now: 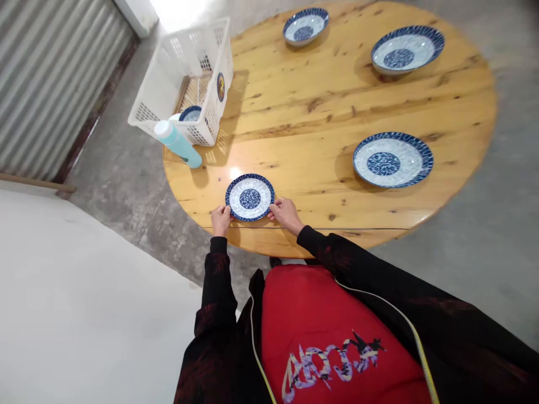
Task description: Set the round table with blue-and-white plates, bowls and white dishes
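Note:
A round blue-and-white plate [250,197] is near the front edge of the wooden table [290,146], with a dark speckled circle at its centre and a dark blue rim. My left hand [220,219] pinches the rim on the plate's lower left side. On the lower right side of the same rim, my right hand [285,214] grips with thumb and fingers. Whether the plate rests on the wood or is slightly raised, I cannot tell. The undersides of the fingers are partly hidden.
A blue-and-white plate [393,160] lies at the right. Two more dishes, an oval one [407,50] and a smaller one [306,27], are farther back. At the left stand a white plastic basket [225,56] with a blue-rimmed dish [191,114] inside and a turquoise bottle [179,145].

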The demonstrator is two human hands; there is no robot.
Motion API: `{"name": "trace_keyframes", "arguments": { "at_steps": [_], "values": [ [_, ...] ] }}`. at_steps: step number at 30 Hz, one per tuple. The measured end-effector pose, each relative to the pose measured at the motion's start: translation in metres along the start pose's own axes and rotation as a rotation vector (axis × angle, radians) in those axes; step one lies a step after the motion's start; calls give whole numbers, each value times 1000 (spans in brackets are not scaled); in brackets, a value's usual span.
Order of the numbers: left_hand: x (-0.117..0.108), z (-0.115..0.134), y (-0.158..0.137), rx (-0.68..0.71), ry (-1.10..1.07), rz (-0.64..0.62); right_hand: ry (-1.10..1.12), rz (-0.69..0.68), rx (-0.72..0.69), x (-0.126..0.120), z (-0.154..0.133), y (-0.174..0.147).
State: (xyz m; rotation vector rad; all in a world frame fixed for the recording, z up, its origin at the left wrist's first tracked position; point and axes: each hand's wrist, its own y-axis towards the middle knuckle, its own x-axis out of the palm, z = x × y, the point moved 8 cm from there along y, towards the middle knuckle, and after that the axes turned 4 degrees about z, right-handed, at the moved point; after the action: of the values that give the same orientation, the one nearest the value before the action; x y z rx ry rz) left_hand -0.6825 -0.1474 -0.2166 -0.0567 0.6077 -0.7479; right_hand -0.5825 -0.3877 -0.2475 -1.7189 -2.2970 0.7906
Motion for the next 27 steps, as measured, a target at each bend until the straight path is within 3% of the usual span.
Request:
{"name": "trace_keyframes", "arguments": {
  "at_steps": [11, 15, 20, 23, 27],
  "values": [
    [1, -12, -7, -17, -72, 18, 75, -59, 5, -2, -5, -14],
    [-12, -39, -29, -112, -149, 114, 133, -61, -3, -29, 2, -30],
    [-21, -58, -55, -98, -230, 138, 167, 21, -9, -81, 32, -60],
    [-19, -52, -48, -72, -247, 142, 177, 74, -25, -99, 50, -80],
    [-5, -29, -23, -27, -253, 97, 158, 99, -79, -104, 62, -105]
  ]
}}
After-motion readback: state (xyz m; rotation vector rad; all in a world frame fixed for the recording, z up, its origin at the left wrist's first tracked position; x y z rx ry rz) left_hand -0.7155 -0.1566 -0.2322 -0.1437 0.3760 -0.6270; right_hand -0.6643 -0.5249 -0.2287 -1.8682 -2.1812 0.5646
